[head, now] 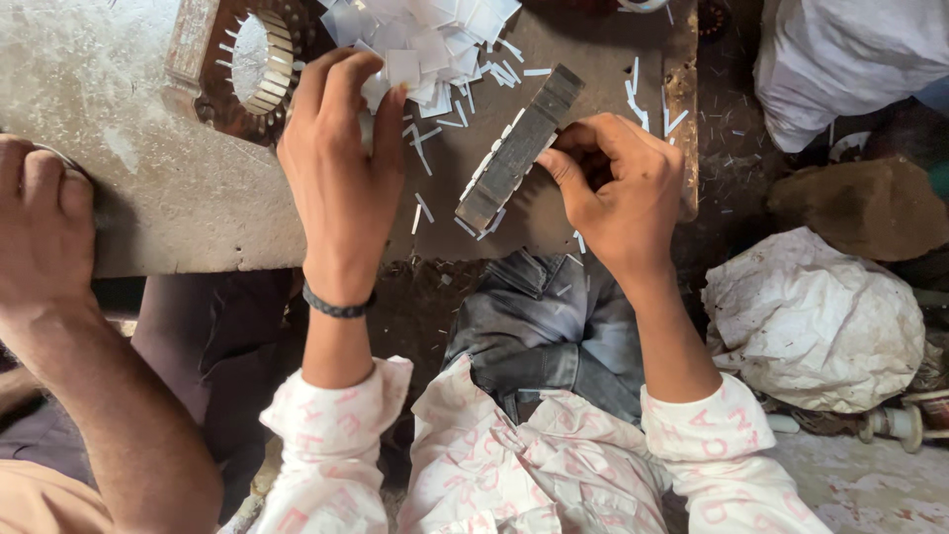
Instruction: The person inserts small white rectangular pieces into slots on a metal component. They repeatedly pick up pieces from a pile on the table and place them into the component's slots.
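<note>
White paper slips lie heaped at the top of the grey counter [148, 198], and the left hand [341, 163] is right in among them, fingers pinched shut on one slip at the near edge of the pile of paper slips [435, 35]. Over on the other side, the right hand [613, 188] is closed around the near end of a dark laminated metal block [519, 148], thumb and fingers curled tight on its lower right edge. The block stands tilted on the counter, its long axis running from lower left up to upper right, just to the right of the left hand and touching the right one, so the right hand is clearly the nearer. White slips already poke out along the block's left face, on the side towards the left hand. A rusty round stator ring [252, 59] sits further left on the counter. At the far left, another person's hand [40, 213] rests on the counter's edge. White sacks [811, 316] lie on the floor to the right.
</note>
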